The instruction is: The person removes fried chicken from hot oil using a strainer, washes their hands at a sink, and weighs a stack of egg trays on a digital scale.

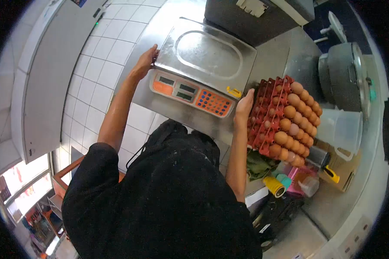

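A weighing scale [207, 54] with a steel platform and an orange keypad panel stands on the steel counter [145, 97]. At the scale's left side is my left hand [148, 62], its fingers around the edge and their tips partly hidden. My right hand [244, 105] is by the scale's right front corner, between it and the red egg trays [263, 114]; its fingers are mostly hidden. The trays are stacked, and brown eggs [296, 125] fill the top one. A small yellow label [234, 91] sits on the scale's corner.
Behind the scale is a dark grey box [255, 21]. To the right are a large pot [343, 77], a clear plastic jug [339, 129] and a cardboard piece [348, 166]. Nearer stand a yellow cup [274, 186], green leaves [260, 165] and a pink container [299, 179].
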{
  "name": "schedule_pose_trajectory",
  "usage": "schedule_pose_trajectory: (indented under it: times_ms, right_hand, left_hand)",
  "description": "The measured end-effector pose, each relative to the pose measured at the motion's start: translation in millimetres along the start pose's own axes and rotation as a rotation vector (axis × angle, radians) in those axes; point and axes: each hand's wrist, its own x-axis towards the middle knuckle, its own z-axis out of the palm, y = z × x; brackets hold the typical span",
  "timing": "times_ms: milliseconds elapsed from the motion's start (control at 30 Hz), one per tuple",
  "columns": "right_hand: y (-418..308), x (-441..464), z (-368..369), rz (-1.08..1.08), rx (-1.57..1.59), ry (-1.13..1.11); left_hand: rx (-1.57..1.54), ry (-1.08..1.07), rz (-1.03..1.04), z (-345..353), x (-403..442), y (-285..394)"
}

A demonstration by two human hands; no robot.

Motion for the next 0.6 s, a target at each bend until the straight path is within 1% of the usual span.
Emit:
schedule_pose_trajectory:
  times_ms: [33, 67, 100, 133, 167, 200, 233, 267, 300, 333, 467, 533, 600]
  right_hand:
    - [8, 7, 3, 0.102, 0.153, 0.01]
    - [10, 15, 4, 0.196, 0.31, 0.023]
    - [10, 21, 2, 0.2, 0.302, 0.048]
    - [11, 25, -1, 0.274, 0.452, -0.096]
    - [8, 25, -2, 0.337, 0.609, -0.244]
    - [7, 22, -4, 0.338, 0.611, -0.222]
    - [6, 18, -7, 0.385, 0.663, -0.227]
    - [2, 20, -7, 0.421, 0.72, -0.236]
    - [13, 24, -4, 0.391, 0.758, -0.281]
    - [26, 24, -8, 0.394, 0.761, -0.266]
    - [10, 4, -4, 0.444, 0.788, -0.178]
    - [17, -5, -8, 0.472, 0.783, -0.156]
    - [25, -14, -8, 0.418, 0.808, -0.207]
  left_hand:
    - [-0.001, -0.024, -0.007, -2, 3, -1]
    - [-0.107, -0.154, -0.013, -3, 10, 0]
    - [-0.213, -0.282, -0.029, -3, 12, -1]
    - [-0.211, -0.303, -0.045, -1, 13, -4]
    - [-0.249, -0.28, -0.059, 5, 12, -1]
    - [-0.286, -0.255, -0.074, 9, 11, 3]
    - [-0.288, -0.208, -0.12, 13, 6, 6]
    - [-0.282, -0.225, -0.117, 13, 11, 5]
    - [-0.299, -0.23, -0.097, 12, 15, 0]
    - [-0.316, -0.232, -0.083, 10, 17, -6]
    - [-0.289, -0.245, -0.108, 8, 15, -2]
    - [-0.302, -0.257, -0.127, 5, 4, 1]
    - [-0.313, -0.289, -0.135, -4, 6, -10]
